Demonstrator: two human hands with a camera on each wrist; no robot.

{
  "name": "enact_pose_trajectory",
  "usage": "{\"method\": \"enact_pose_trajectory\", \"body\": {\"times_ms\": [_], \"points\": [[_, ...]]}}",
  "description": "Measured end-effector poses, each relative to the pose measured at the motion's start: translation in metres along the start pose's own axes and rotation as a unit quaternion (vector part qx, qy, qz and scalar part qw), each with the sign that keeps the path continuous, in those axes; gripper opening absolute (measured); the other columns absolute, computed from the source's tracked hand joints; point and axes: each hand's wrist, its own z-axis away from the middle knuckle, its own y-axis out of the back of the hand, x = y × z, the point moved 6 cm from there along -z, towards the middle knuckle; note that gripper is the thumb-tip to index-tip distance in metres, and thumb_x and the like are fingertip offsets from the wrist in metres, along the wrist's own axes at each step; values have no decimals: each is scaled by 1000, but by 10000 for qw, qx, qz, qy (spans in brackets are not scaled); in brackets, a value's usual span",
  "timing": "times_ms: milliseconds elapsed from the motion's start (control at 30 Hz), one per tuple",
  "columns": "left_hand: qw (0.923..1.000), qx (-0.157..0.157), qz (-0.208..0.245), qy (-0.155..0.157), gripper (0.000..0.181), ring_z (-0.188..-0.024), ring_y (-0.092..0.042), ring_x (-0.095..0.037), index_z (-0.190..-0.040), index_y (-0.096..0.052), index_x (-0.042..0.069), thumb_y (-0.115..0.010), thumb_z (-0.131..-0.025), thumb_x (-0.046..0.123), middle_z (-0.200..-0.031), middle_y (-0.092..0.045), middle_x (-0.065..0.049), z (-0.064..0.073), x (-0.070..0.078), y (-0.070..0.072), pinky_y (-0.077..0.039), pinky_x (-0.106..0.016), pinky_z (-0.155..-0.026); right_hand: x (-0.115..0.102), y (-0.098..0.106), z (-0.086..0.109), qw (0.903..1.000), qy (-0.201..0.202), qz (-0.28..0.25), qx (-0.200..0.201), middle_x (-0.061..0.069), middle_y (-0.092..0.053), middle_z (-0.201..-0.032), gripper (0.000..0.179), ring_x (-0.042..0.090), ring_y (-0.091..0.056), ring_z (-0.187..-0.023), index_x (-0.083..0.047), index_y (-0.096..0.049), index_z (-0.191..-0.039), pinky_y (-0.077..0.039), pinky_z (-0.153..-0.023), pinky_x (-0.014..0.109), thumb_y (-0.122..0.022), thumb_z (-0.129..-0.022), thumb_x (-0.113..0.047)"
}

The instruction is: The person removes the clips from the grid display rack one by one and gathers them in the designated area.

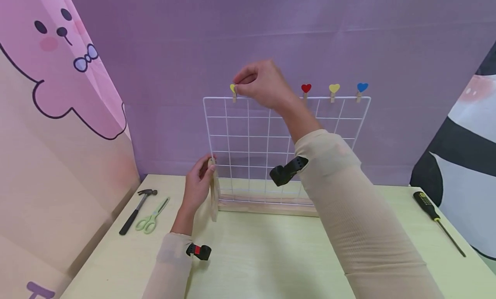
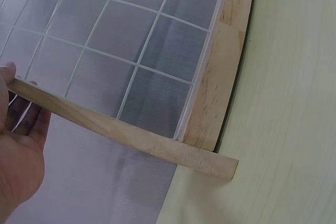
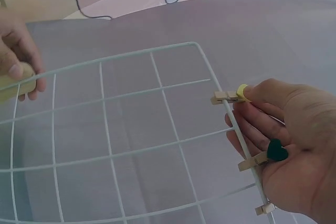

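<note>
In the head view, my right hand (image 1: 263, 84) pinches a small wooden clothespin with a yellow heart (image 3: 243, 92) near the left end of the top wire. That clothespin straddles the wire of a white grid panel (image 1: 249, 136). Beside it on the wire, a clothespin with a dark green heart (image 3: 276, 150) lies against my palm in the right wrist view. My left hand (image 1: 198, 183) grips the upper part of the wooden side post (image 2: 121, 129), thumb on one face and fingers behind. The panel stands upright in a wooden base (image 1: 267, 207).
Farther right on the top wire are clothespins with a red heart (image 1: 306, 88), a yellow heart (image 1: 334, 89) and a blue heart (image 1: 362, 87). A hammer (image 1: 138, 211) and green scissors (image 1: 153, 217) lie at the table's left, a screwdriver (image 1: 430, 211) at its right.
</note>
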Motion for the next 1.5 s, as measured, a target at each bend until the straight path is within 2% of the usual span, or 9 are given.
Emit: {"method": "enact_pose_trajectory", "body": {"times_ms": [133,467,933,1067,1200,1500], "points": [[10000,10,-39,34,40,-131,-58,-35,-143,-55,-4,-58,-105,8,-144,-60,-25,-1,0,0,-45,-4,-97,1,-1,-1,9999,25,126,36,7,-75,-104,19,17,-69,-95,-4,-75,-112,-54,-82,23,-69,-96,-12],[10000,8,-55,71,41,-133,-57,-34,-144,-54,-3,-58,-105,8,-145,-59,-24,-2,-2,1,-45,-3,-97,0,-2,2,9991,-99,358,218,7,-77,-112,20,15,-68,-101,-9,-78,-113,-57,-90,25,-70,-98,-18],[9999,4,-82,72,41,-133,-57,-35,-144,-54,-5,-57,-105,6,-145,-59,-25,-2,0,0,-45,-3,-97,3,0,7,9980,-430,-107,461,4,-75,-115,19,16,-65,-106,-12,-79,-114,-57,-94,26,-69,-99,-19],[9998,8,-125,127,43,-135,-56,-35,-146,-52,-4,-57,-105,6,-147,-58,-25,-7,-17,1,-44,-3,-98,5,2,7,9966,-477,-381,559,4,-75,-117,19,16,-64,-109,-13,-79,-115,-57,-96,26,-70,-99,-20],[9999,57,-59,129,43,-137,-56,-32,-147,-52,-1,-57,-106,8,-148,-57,-22,-10,-34,2,-44,-4,-100,3,5,8,9954,-311,-612,662,4,-75,-117,21,15,-67,-106,-14,-79,-115,-57,-95,24,-72,-97,-21],[9998,95,-120,-145,40,-132,-60,-27,-143,-58,5,-61,-105,14,-143,-63,-16,-10,-32,3,-47,-8,-100,-4,22,19,9878,494,-1224,821,2,-77,-107,20,18,-70,-99,-9,-79,-113,-56,-81,22,-75,-95,-17]]}}
